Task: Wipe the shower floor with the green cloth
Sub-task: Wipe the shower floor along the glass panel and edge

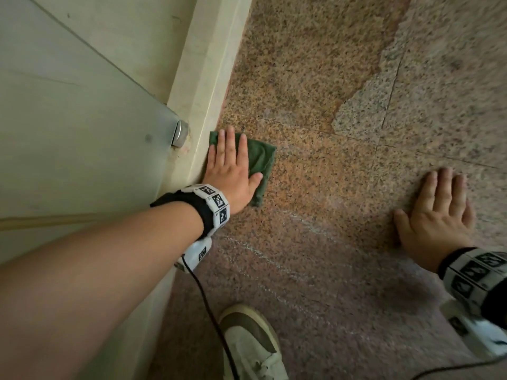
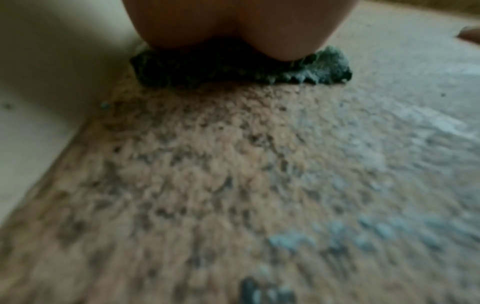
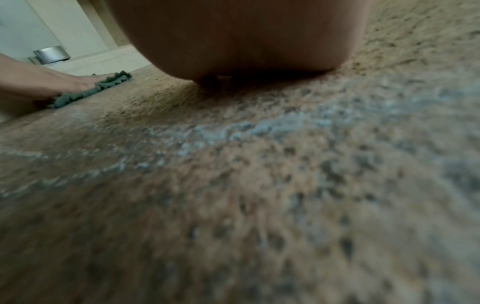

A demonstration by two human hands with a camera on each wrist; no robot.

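Note:
The green cloth lies flat on the speckled stone shower floor, against the pale threshold. My left hand presses on it, fingers straight and spread. In the left wrist view the heel of my left hand sits on the crumpled cloth. My right hand lies flat on the bare floor to the right, fingers spread, holding nothing. From the right wrist camera the cloth shows far left under the other hand, and my right hand's palm rests on the floor.
A pale stone threshold runs along the left edge of the floor, with a frosted glass door and its round metal fitting. My shoe and a black cable are near the bottom. Whitish streaks cross the floor.

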